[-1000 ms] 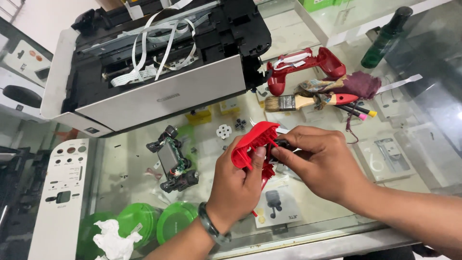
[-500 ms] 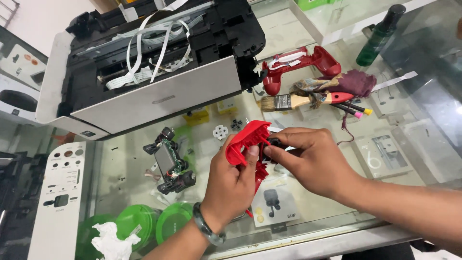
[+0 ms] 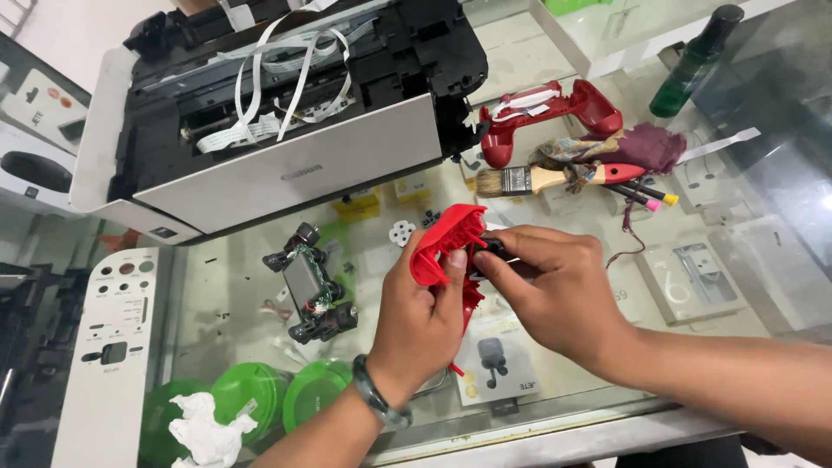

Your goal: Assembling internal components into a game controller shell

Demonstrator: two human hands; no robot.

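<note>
My left hand (image 3: 422, 316) grips a red game controller shell half (image 3: 444, 243), held on edge above the glass counter (image 3: 737, 260). My right hand (image 3: 555, 290) pinches a small black part (image 3: 490, 249) against the inside of that shell. A green bangle sits on my left wrist. The other red shell half (image 3: 555, 108) lies further back, next to a paintbrush (image 3: 537, 180). The controller's bare circuit board with black thumbsticks (image 3: 309, 283) lies left of my hands.
An opened printer (image 3: 277, 130) with loose white ribbon cables fills the back left. A white button panel (image 3: 108, 347) lies at the left edge. Green round lids (image 3: 286, 394), crumpled tissue (image 3: 204, 429), a dark green bottle (image 3: 698, 61) and a maroon cloth (image 3: 646, 147) surround the work spot.
Both hands stayed together on the red shell; my right fingers shifted slightly at the shell's inner edge. The view moved a little.
</note>
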